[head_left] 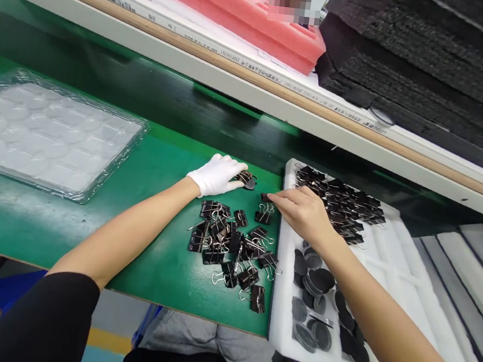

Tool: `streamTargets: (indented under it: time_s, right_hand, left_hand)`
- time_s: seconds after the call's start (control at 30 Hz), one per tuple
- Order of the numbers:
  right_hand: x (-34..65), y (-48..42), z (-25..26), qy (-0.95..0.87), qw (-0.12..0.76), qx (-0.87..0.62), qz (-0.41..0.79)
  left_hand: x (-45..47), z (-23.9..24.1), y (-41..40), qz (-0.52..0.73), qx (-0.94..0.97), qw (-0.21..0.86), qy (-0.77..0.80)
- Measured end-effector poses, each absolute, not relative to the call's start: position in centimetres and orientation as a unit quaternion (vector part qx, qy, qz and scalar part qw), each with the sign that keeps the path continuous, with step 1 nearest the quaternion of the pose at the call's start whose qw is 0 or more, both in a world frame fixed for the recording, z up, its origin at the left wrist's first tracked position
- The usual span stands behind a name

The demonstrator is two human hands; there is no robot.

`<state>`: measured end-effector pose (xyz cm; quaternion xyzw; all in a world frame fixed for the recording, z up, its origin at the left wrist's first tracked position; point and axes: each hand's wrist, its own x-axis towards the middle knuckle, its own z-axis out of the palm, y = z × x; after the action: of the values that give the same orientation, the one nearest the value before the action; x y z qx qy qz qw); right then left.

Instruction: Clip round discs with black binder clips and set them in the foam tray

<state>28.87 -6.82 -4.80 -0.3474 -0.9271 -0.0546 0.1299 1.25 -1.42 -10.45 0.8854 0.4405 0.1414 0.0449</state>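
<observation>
My left hand [218, 176], in a white glove, is closed around a black binder clip [242, 176] with a dark round disc [250, 184] at it. Whether the clip bites on the disc is too small to tell. My bare right hand [301, 210] pinches a black binder clip [264, 197] above the green table, beside the white foam tray. Just below my right fingertips lies one more binder clip [263, 216]. A loose heap of binder clips [234, 241] with silver wire handles spreads on the table between my forearms.
The white foam tray [280, 325] holds rows of binder clips [337, 200] and piles of dark round discs [318, 281]. A clear plastic tray [41, 135] lies left on the green table [151, 240]. Pink foam [230, 11] and stacked black foam [429, 68] sit behind the ledge.
</observation>
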Motion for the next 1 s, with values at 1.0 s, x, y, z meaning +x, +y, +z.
streamTargets:
  time_s: [1.0]
  right_hand:
    - [27.1, -3.4, -3.3, -0.954, -0.135, -0.182, -0.196]
  left_hand:
    - [1.3, -10.7, -1.1, 0.148, 0.885, 0.06, 0.436]
